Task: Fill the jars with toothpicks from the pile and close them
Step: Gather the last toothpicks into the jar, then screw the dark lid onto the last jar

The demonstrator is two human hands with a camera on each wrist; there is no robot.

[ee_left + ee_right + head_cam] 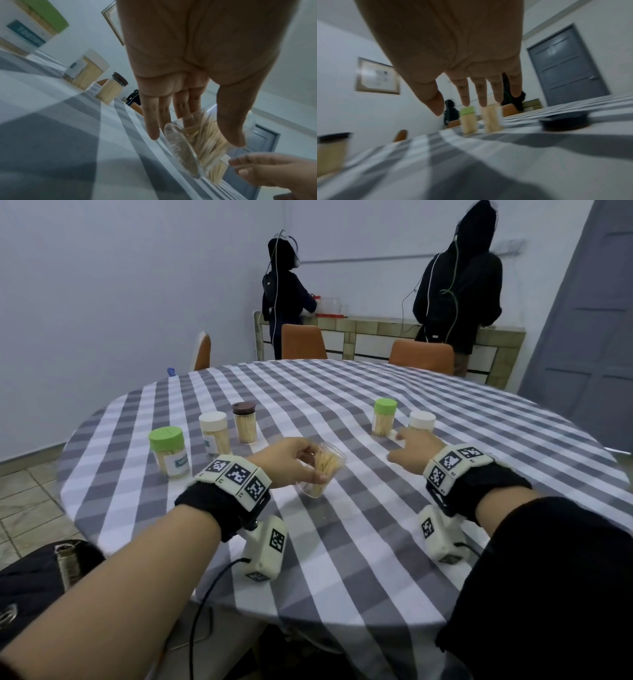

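My left hand [313, 467] grips a clear lidless jar [322, 470] full of toothpicks, tilted, low over the checked tablecloth. In the left wrist view the thumb [231, 128] and fingers wrap that jar [187, 143]. My right hand [400, 445] is open with straight fingers, hovering just in front of a white-lidded jar [422, 421] and next to a green-lidded jar [384, 421]. The right wrist view shows the spread right hand [460, 108] above these two jars [468, 120]. A dark loose lid [565, 121] lies on the cloth to the right.
Three closed jars of toothpicks stand at the left: green-lidded [169, 451], white-lidded [214, 436], brown-lidded [245, 422]. The round table [342, 577] has orange chairs [303, 342] behind it. Two people in black stand at a far counter [376, 326].
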